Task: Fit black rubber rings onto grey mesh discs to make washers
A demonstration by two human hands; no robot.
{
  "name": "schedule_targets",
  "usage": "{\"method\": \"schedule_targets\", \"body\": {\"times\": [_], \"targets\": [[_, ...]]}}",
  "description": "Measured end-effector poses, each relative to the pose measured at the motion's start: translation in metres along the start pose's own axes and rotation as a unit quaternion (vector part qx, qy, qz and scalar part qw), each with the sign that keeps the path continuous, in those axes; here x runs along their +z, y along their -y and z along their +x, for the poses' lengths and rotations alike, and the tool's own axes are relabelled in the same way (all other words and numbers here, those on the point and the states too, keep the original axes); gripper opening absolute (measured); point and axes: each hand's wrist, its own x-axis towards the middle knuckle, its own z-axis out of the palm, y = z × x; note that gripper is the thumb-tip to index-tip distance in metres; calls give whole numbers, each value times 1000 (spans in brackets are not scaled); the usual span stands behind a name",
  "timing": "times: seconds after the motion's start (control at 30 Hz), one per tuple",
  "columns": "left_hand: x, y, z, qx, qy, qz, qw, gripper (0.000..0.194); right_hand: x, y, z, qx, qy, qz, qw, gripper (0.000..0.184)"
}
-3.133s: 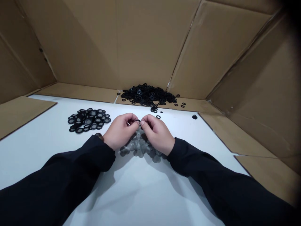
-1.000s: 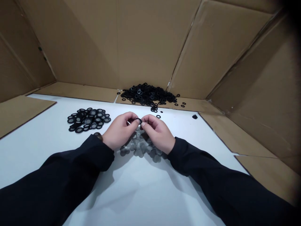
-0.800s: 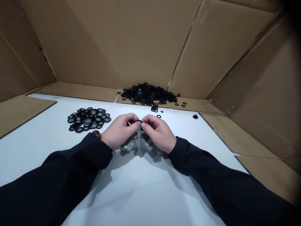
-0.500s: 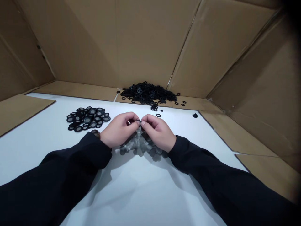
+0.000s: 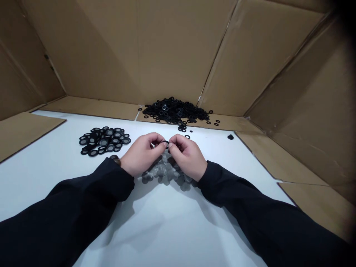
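Between my hands is a small black rubber ring (image 5: 166, 142), partly covered by the fingertips. My left hand (image 5: 146, 152) pinches it from the left, thumb on the near side. From the right, my right hand (image 5: 187, 154) pinches the same ring with thumb and index finger. Whether a mesh disc sits inside the ring is hidden. Beneath both hands lies a spread of thin grey discs (image 5: 167, 178) on the white table (image 5: 178, 226). To the left is a pile of black rings with grey centres (image 5: 103, 142).
A heap of plain black rings (image 5: 175, 111) lies against the cardboard wall (image 5: 172, 52) at the back, with loose rings around it. A small black scrap (image 5: 230, 137) rests at the right. Cardboard strips (image 5: 283, 159) border the table.
The ring has turned a little between my fingertips and shows more of its black edge. My right fingers have shifted slightly; the piles look unchanged.
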Motion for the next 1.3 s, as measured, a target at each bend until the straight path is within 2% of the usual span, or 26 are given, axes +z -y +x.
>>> {"method": "schedule_targets", "body": {"times": [0.23, 0.37, 0.57, 0.73, 0.83, 0.97, 1.17, 1.3], "targets": [[0, 3, 1, 37, -33, 55, 997, 14, -3, 4, 0, -53, -10, -94, 994, 11], [-1, 4, 2, 25, -16, 59, 998, 14, -4, 2, 1, -67, -4, -108, 992, 11], [-1, 2, 1, -13, 6, 10, 1000, 20, -4, 1, 3, -73, 3, -140, 987, 9], [3, 3, 2, -24, 15, -54, 998, 23, -2, 1, 2, -50, 2, -126, 991, 11], [3, 1, 2, -32, 6, -75, 997, 23, 0, 0, 1, -27, 2, -86, 996, 13], [2, -2, 1, -60, 22, -123, 990, 23, 3, -3, 0, 40, 4, 32, 999, 17], [3, 7, 2, -78, 52, -217, 972, 25, 5, -7, 2, 109, 30, 207, 972, 18], [6, 16, 3, -77, 65, -283, 954, 22, 4, -6, 3, 133, 59, 271, 951, 17]]}}
